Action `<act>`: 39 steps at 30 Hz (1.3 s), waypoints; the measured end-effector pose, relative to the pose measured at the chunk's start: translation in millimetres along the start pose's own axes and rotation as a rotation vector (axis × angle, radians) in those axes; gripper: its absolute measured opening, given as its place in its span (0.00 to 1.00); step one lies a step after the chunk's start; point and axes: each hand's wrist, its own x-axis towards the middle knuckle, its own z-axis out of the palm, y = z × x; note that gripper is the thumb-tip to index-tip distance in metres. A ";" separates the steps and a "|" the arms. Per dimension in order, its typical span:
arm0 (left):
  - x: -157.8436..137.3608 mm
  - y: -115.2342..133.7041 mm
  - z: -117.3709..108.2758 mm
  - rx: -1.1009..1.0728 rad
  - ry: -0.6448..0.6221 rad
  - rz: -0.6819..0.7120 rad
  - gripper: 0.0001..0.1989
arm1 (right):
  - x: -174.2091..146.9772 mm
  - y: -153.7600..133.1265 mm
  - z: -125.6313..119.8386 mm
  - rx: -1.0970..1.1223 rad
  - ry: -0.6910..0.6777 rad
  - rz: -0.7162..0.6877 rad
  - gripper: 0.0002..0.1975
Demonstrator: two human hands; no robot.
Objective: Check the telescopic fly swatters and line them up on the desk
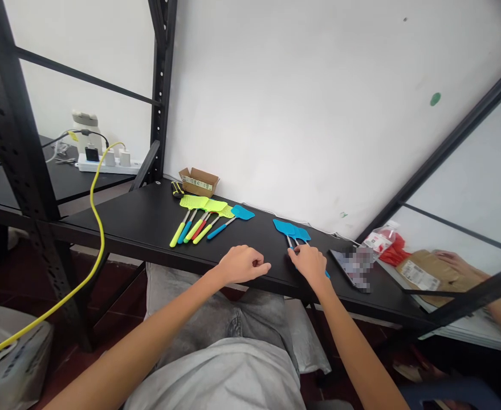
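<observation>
1. Right hand (310,263): over the handles of the overlapping blue swatters (282,227), thumb touching at the upper handle. Palm hides the grip; can't tell if it's closed round them.
2. Those swatters: right part of the black table (124,228). Heads point at the wall (301,102) and a bit left; long axis slants back toward the wearer and right. One blue handle end shows past the wrist.
3. Left hand (242,263): near the table's front edge, fingers loosely curled, narrow gap at the thumb, nothing visible in it.
4. Yellow-green swatters (194,201): fanned on the left, heads toward wall, handles toward wearer and left.
5. Single blue swatter (242,213): right end of that fan, head rightward, axis nearer sideways.
6. Cardboard box (199,183): behind the fan, by the wall.
</observation>
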 end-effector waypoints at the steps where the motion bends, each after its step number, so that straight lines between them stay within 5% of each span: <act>1: -0.1 0.1 -0.2 -0.001 -0.002 0.001 0.23 | -1.6 -0.5 -2.4 0.008 0.006 0.001 0.20; 8: 0.2 0.5 -1.2 0.026 -0.007 0.004 0.23 | -26.5 -19.2 -16.8 0.136 0.105 -0.109 0.19; 16: 0.5 7.8 -4.9 0.026 -0.058 -0.009 0.19 | -53.7 -49.6 10.9 0.275 0.066 -0.420 0.23; 27: 2.3 12.2 -5.5 0.131 -0.092 -0.019 0.21 | -55.6 -46.5 15.3 0.352 0.087 -0.428 0.25; 34: 7.9 0.6 -9.7 0.329 0.101 0.005 0.12 | -54.6 -47.1 18.9 0.403 0.143 -0.407 0.24; 39: 5.4 -18.6 -17.0 0.518 0.179 -0.144 0.13 | -54.4 -45.9 19.0 0.418 0.132 -0.408 0.24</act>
